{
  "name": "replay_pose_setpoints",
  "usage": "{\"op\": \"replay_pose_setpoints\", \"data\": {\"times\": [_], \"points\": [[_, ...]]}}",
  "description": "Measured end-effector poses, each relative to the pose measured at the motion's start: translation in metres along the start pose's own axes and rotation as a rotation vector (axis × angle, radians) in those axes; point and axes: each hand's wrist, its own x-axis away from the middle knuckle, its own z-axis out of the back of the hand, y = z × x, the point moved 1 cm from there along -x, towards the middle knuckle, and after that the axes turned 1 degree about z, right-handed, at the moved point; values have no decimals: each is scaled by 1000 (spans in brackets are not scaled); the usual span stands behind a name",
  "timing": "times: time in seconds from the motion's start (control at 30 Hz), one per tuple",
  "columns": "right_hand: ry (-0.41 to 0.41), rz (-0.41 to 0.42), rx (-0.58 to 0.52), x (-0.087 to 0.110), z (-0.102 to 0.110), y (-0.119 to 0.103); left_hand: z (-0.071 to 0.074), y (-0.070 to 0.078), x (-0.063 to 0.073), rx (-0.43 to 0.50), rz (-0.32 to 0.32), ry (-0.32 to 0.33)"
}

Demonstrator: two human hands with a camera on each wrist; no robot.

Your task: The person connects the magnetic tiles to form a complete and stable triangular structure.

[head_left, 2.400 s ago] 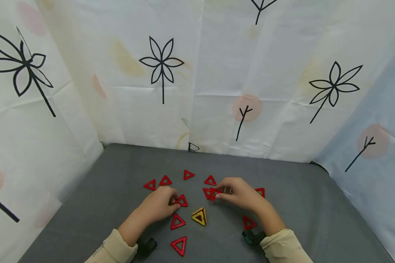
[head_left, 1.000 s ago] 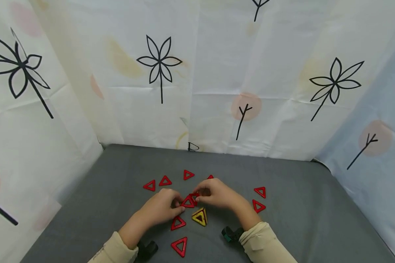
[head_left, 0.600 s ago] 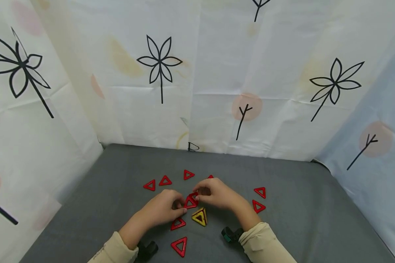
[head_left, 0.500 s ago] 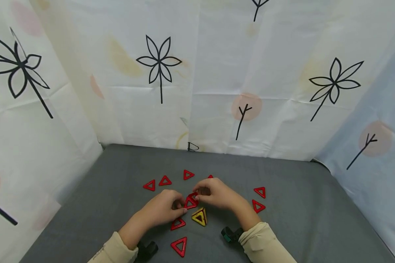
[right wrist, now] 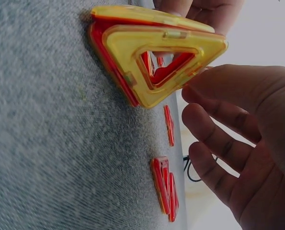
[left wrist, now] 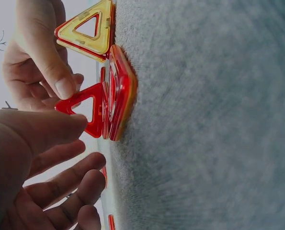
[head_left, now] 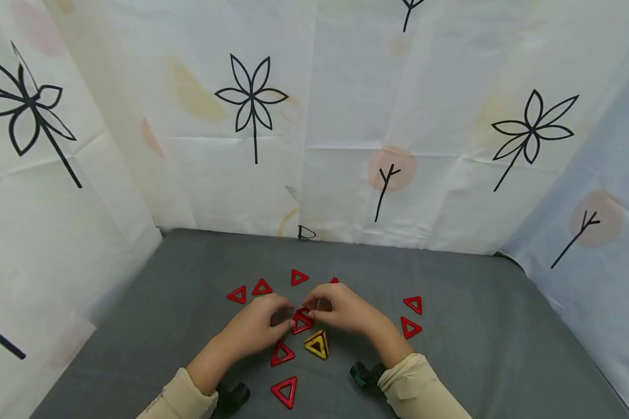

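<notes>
Red triangular magnetic tiles lie on a grey cloth. My left hand point(head_left: 254, 323) pinches a red triangular magnetic tile point(left wrist: 98, 115) at its edge, thumb in front. That tile stands raised off the cloth in the left wrist view. My right hand point(head_left: 346, 305) has its thumb and forefinger on the raised red tiles from the other side, with its other fingers loosely curled. Just in front of the hands stands a small yellow-and-red tile pyramid point(head_left: 317, 344). It fills the top of the right wrist view and hides much of the right fingertips' contact.
Two loose red tiles, a nearer one point(head_left: 284, 392) and a farther one point(head_left: 282, 353), lie near the left forearm. Several more red tiles point(head_left: 262, 287) lie behind the hands, and two red tiles point(head_left: 410, 327) rest at the right. A patterned curtain point(head_left: 346, 116) encloses the table point(head_left: 477, 337).
My right hand has brought a red tile leftward against the left hand's tile. In the last half second my left hand has risen slightly, and the joined tiles have tilted up off the cloth.
</notes>
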Motion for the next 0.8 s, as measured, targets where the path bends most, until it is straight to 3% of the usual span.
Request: {"op": "replay_pose_setpoints", "data": {"times": [0.27,0.63,0.8], "points": [[-2,32,2,-1,-3,-3,-2,-2,-1,4,-11,18],[0,48,0,-3,-7,-7,0,0,0,78,-65,-35],[-10,47,9,-3,-7,-7,2,0,0,62,-73,-19]]}}
